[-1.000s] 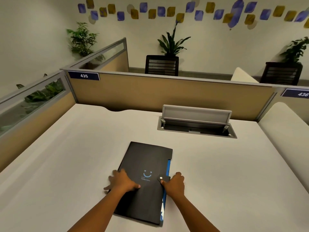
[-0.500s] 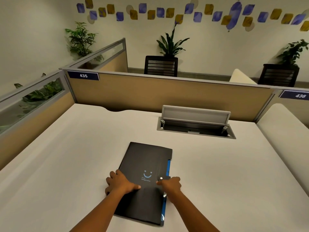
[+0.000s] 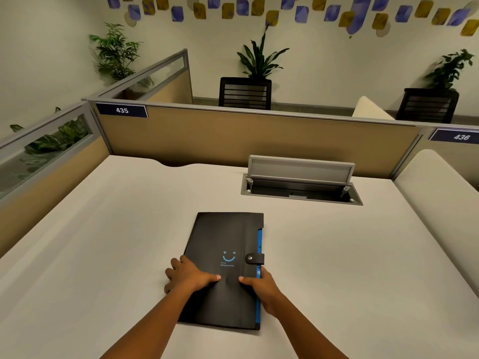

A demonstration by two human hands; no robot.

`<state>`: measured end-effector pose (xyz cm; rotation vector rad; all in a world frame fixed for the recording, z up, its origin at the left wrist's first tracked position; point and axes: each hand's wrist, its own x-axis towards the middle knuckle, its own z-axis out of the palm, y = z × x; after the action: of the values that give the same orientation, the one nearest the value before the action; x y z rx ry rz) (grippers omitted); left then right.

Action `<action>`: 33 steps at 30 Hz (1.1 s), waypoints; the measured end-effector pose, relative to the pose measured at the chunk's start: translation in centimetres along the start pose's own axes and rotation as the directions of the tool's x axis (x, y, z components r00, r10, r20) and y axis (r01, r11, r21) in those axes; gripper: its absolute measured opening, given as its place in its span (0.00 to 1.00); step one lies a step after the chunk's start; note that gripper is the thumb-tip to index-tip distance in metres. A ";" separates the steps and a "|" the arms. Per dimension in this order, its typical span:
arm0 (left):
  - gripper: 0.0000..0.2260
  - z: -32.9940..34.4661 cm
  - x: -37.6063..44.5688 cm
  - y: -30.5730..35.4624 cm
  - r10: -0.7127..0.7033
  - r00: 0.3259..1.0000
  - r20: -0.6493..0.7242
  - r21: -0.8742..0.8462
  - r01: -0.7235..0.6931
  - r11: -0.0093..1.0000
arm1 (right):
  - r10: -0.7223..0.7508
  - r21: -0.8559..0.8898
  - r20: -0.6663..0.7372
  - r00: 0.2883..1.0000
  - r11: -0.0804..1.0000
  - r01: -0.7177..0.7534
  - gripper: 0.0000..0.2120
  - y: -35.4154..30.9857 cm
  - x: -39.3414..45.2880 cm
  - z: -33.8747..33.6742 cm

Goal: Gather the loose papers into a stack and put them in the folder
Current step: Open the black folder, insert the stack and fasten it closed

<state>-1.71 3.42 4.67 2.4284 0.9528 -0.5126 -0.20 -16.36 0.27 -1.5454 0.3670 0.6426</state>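
A black folder (image 3: 225, 234) with a blue smile mark lies closed on the white desk (image 3: 103, 242) in front of me. Its snap strap (image 3: 254, 258) is fastened over the right edge, where a blue inner strip (image 3: 259, 244) shows. My left hand (image 3: 190, 277) grips the folder's left edge, thumb on the cover. My right hand (image 3: 261, 285) grips the right edge below the strap, thumb on top. No loose papers are in sight on the desk.
A grey cable hatch (image 3: 300, 182) stands open in the desk behind the folder. Tan partition panels (image 3: 259, 138) close off the back and left. Another white desk (image 3: 435, 190) adjoins on the right.
My right hand has left the snap strap and slid down to the folder's right edge. The strap now shows fastened. My left hand stayed at the left edge.
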 end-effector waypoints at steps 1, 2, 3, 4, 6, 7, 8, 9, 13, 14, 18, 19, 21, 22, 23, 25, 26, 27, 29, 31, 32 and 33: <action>0.55 0.0 0.1 0.0 -0.003 1.000 -0.005 -0.003 0.003 1.000 | -0.019 -0.010 0.015 1.000 1.000 0.019 0.23 0.3 -0.1 0.2; 0.54 0.1 0.3 0.0 -0.005 1.000 -0.012 0.001 0.005 1.000 | -0.029 -0.028 0.023 0.999 0.999 0.030 0.24 0.3 -0.3 0.4; 0.54 0.1 0.4 -0.1 -0.007 1.000 -0.017 0.009 0.008 1.000 | -0.037 -0.048 0.030 0.999 0.998 0.039 0.25 0.4 -0.3 0.4; 0.54 0.1 0.5 -0.1 -0.011 1.000 -0.019 0.012 0.011 1.000 | -0.039 -0.072 0.027 0.999 0.997 0.041 0.27 0.4 -0.2 0.4; 0.55 0.0 0.8 0.0 -0.017 1.000 -0.015 -0.004 0.017 1.000 | -0.050 -0.119 0.020 0.999 0.991 0.052 0.31 0.2 0.5 0.2; 0.54 -0.1 1.0 0.1 -0.019 1.000 -0.012 -0.020 0.019 1.000 | -0.057 -0.135 0.026 0.998 0.989 0.060 0.32 -0.1 0.8 0.0; 0.54 -0.2 1.1 0.2 -0.021 1.000 -0.011 -0.040 0.020 0.999 | -0.069 -0.132 0.034 0.997 0.989 0.073 0.30 -0.7 0.8 -0.1; 0.54 -0.3 1.4 0.3 -0.022 1.000 -0.010 -0.063 0.021 0.998 | -0.086 -0.117 0.044 0.995 0.989 0.090 0.27 -1.1 1.1 -0.2; 0.53 -0.9 3.3 0.6 -0.027 1.000 -0.005 -0.165 0.025 0.986 | -0.177 -0.051 0.082 0.981 0.982 0.182 0.21 -3.4 2.2 -0.6; 0.52 -1.1 3.8 0.7 -0.030 0.999 -0.010 -0.191 0.028 0.981 | -0.196 -0.043 0.088 0.977 0.979 0.201 0.20 -4.1 2.6 -0.6; 0.48 -1.8 6.3 0.8 -0.050 0.997 0.063 -0.508 0.075 0.858 | -0.252 -0.018 0.081 0.964 0.967 0.255 0.17 -6.6 4.1 0.0; 0.45 -2.2 6.8 1.0 -0.054 0.993 0.103 -0.584 0.105 0.805 | -0.264 -0.018 0.076 0.961 0.964 0.266 0.17 -7.2 4.7 0.2; 0.38 -3.2 8.0 1.1 -0.062 0.986 0.154 -0.663 0.150 0.733 | -0.276 -0.044 0.073 0.958 0.959 0.279 0.17 -8.3 5.9 0.6; 0.32 -3.6 8.6 1.2 -0.067 0.984 0.162 -0.694 0.162 0.701 | -0.278 -0.064 0.073 0.958 0.957 0.283 0.17 -8.9 6.5 0.8; 0.27 -4.0 9.3 1.2 -0.071 0.984 0.164 -0.723 0.169 0.670 | -0.280 -0.085 0.069 0.957 0.955 0.285 0.17 -9.5 7.1 1.0; 0.22 -4.7 10.8 1.4 -0.073 0.987 0.146 -0.762 0.159 0.627 | -0.294 -0.132 0.052 0.954 0.945 0.298 0.20 -10.6 8.7 1.7; 0.21 -5.0 11.4 1.5 -0.073 0.989 0.126 -0.777 0.144 0.612 | -0.299 -0.165 0.037 0.954 0.939 0.301 0.22 -11.0 9.5 2.2; 0.20 -5.2 12.2 1.7 -0.075 0.992 0.097 -0.787 0.123 0.604 | -0.300 -0.201 0.016 0.954 0.933 0.297 0.24 -11.4 10.4 2.7; 0.21 -5.6 13.8 2.2 -0.081 0.996 0.034 -0.792 0.076 0.605 | -0.306 -0.260 -0.024 0.952 0.921 0.289 0.28 -12.0 11.7 3.6; 0.24 -5.8 15.5 2.8 -0.092 0.996 -0.014 -0.782 0.047 0.622 | -0.314 -0.286 -0.053 0.948 0.914 0.287 0.31 -12.6 12.9 4.4; 0.25 -6.0 16.3 3.2 -0.103 0.994 -0.041 -0.772 0.034 0.635 | -0.313 -0.303 -0.062 0.948 0.910 0.281 0.33 -12.7 13.6 4.7; 0.26 -6.1 16.9 3.5 -0.120 0.990 -0.071 -0.757 0.024 0.653 | -0.301 -0.327 -0.066 0.951 0.907 0.265 0.36 -12.8 14.1 4.9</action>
<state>13.40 13.52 2.25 1.6576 1.0439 0.0377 17.62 -8.30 2.14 -1.9043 0.1209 0.3952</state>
